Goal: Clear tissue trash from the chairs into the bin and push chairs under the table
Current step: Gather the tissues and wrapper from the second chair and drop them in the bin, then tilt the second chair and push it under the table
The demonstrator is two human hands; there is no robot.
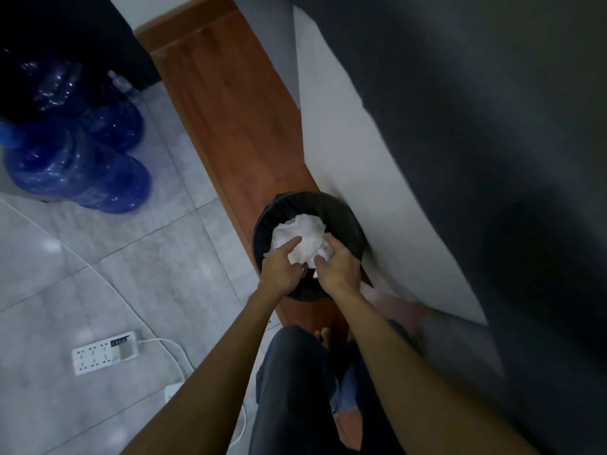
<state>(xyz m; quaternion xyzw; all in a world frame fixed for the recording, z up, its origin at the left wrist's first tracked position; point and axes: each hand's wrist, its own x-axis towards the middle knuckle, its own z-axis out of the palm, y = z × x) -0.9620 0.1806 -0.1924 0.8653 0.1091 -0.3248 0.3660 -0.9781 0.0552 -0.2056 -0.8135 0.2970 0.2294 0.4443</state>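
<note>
A round black bin lined with a dark bag stands on the floor beside a white wall. A crumpled wad of white tissue sits over its mouth. My left hand grips the wad from the left with a finger stretched across it. My right hand holds it from the right, fingers curled into the paper. Both hands hover above the bin's near rim. No chairs or table are in view.
Blue water jugs stand at the left on the grey tiled floor. A white power strip with its cable lies at the lower left. A reddish wooden strip runs along the wall. My legs and bare foot are below.
</note>
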